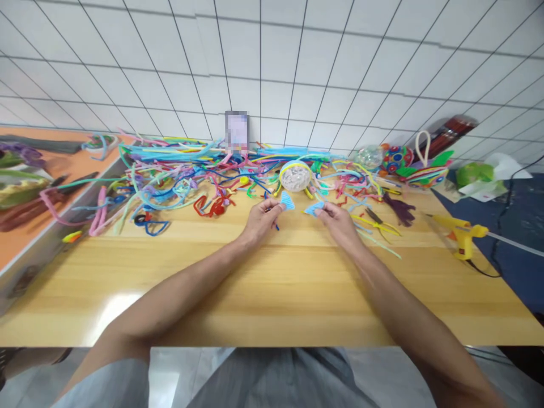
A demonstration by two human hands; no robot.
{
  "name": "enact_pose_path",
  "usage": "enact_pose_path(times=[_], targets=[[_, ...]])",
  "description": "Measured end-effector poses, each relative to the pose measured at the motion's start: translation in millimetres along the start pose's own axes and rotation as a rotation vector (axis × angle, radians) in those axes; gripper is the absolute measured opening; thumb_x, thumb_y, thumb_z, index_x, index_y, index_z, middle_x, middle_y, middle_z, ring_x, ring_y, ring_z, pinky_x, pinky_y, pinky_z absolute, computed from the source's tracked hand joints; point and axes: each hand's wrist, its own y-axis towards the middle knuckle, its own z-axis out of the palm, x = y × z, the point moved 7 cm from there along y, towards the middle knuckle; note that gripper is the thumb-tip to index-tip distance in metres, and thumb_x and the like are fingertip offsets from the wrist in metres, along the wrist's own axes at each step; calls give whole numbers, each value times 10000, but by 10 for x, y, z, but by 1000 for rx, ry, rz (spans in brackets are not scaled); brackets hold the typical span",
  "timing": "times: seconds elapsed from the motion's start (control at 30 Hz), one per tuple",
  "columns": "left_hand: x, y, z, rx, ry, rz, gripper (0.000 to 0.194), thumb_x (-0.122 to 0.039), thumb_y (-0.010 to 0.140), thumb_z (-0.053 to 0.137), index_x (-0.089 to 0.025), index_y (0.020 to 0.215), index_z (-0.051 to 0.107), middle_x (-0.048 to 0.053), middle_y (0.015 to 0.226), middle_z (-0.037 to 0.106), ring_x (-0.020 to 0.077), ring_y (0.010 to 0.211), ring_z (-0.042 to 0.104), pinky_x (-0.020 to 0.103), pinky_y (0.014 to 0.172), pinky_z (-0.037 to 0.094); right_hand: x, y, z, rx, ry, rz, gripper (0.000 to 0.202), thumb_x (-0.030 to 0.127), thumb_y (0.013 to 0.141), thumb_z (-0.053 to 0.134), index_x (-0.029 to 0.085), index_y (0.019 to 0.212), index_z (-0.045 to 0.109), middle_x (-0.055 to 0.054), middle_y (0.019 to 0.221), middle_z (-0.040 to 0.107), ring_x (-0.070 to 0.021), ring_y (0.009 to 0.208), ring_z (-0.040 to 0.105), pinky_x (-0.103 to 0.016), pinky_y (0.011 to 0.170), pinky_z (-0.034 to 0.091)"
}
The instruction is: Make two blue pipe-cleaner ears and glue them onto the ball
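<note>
My left hand [264, 218] is closed on a small light-blue striped piece [288, 200], pinched between thumb and fingers. A matching blue striped piece [313, 209] is pinched in my right hand [335, 220]. The two pieces are apart, with a gap of bare table between them. Just behind them stands a round whitish object [296, 176] with a yellow and blue rim. A short dark-blue bit [277, 227] shows beside my left fingers; whether it is held I cannot tell.
Colourful pipe cleaners [170, 187] lie along the back of the wooden table [263, 294]. Yellow-handled pliers [380, 225], a dark glove-like item [398, 209] and a yellow glue gun [463, 233] with its cord are on the right. An orange surface [25, 238] adjoins at left.
</note>
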Motion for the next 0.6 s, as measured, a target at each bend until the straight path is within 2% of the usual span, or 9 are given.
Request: enact_pose_path(times=[0.07,0.17,0.3,0.43,0.6], targets=[[-172,151,-82,-12,16,71,339,-481,768,829,-186,771,663,-47,575,558,80,491,477,215,491,383,109,166,-131,-5,6,-14,234,454,887,603,237,823,661,43,662,501,-163,644,424,-306,641,343],[-418,486,-189,-66,69,167,304,-438,770,834,-179,757,674,-39,597,577,89,524,483,219,518,393,294,511,-300,-69,-4,-62,215,443,848,661,232,804,646,42,671,526,-157,645,430,-308,649,339],[-586,966,-169,-84,108,224,204,-336,773,813,-169,730,703,-27,663,638,103,625,526,215,601,426,461,944,-401,-229,-92,-149,215,410,820,664,239,722,577,37,657,527,-170,667,471,-311,664,354],[-564,1236,-95,-89,97,258,141,-278,786,778,-163,742,708,-20,719,680,103,680,578,228,722,474,453,1173,-337,-257,-165,-181,177,359,817,640,239,710,565,21,686,565,-189,708,520,-323,698,375],[-406,1282,-75,-53,78,273,154,-328,807,774,-186,791,718,-19,778,700,115,745,611,238,786,498,328,1222,-251,-208,-173,-161,166,331,840,639,236,718,578,17,709,594,-188,712,544,-324,693,385]])
